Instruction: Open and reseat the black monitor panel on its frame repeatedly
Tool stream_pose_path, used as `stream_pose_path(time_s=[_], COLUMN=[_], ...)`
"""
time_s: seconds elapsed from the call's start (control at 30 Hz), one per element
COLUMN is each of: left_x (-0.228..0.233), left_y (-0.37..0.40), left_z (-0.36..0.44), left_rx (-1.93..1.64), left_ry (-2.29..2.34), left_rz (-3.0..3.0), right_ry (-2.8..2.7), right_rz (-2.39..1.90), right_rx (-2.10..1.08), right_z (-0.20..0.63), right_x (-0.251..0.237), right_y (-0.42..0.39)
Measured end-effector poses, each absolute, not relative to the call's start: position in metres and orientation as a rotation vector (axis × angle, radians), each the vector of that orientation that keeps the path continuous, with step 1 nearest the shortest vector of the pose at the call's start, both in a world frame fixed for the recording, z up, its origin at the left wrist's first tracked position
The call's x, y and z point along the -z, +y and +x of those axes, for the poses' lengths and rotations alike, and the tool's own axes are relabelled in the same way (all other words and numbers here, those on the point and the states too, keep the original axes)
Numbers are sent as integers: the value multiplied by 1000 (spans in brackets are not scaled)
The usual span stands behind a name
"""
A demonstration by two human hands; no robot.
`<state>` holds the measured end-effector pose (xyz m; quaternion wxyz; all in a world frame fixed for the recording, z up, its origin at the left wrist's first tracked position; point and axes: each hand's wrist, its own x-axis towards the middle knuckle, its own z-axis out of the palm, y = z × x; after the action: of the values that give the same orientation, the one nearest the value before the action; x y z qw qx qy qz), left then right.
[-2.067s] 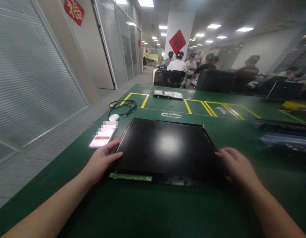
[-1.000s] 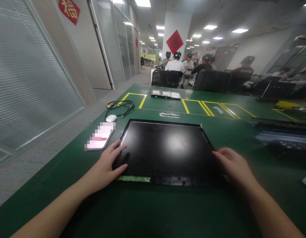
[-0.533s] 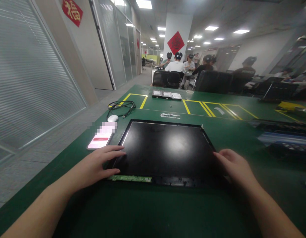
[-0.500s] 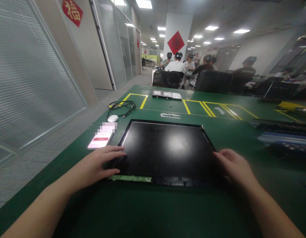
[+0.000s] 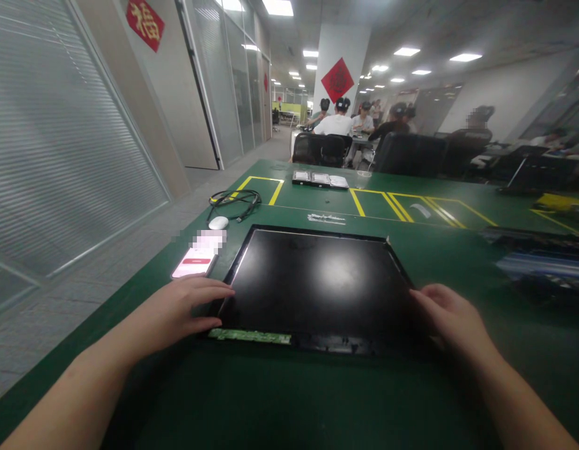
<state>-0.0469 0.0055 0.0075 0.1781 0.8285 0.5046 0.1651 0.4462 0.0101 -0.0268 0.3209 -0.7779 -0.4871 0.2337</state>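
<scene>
A flat LCD screen panel (image 5: pixel 317 281) with a thin black frame lies on the green table in front of me. A strip of green circuit board (image 5: pixel 250 337) shows along the left part of its near edge. My left hand (image 5: pixel 186 303) is at the panel's left edge, fingertips on the frame and thumb by the near left corner. On the opposite side my right hand (image 5: pixel 451 315) grips the right edge, its thumb on top and the other fingers partly hidden.
Left of the panel are a lit phone (image 5: pixel 194 259), a white mouse (image 5: pixel 218 223) and a coiled black cable (image 5: pixel 235 203). Several hard drives (image 5: pixel 320 180) sit at the far edge. Blurred parts (image 5: pixel 542 262) lie to the right. People sit beyond the table.
The view has shifted slightly, so everything appears a little further right. My left fingertips have slid slightly outward on the panel's left edge. The right hand keeps its place on the panel.
</scene>
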Motion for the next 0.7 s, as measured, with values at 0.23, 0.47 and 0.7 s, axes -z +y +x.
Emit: stream_pose_path(time_s=[0.23,0.47,0.7], left_x=[-2,-1,-3], left_y=[4,3,2], left_z=[-52,-51,-48], left_rx=[-456,-389,-392], left_ry=[1505,1591,1505], left_rz=[2327,2320,2334], right_ry=[-1277,-1270,-1296], right_rz=[-2059,-2108,-2096], right_rx=[-598,-608,-563], right_z=[446,443,446], right_x=[27,22,25], right_y=[9,8,9])
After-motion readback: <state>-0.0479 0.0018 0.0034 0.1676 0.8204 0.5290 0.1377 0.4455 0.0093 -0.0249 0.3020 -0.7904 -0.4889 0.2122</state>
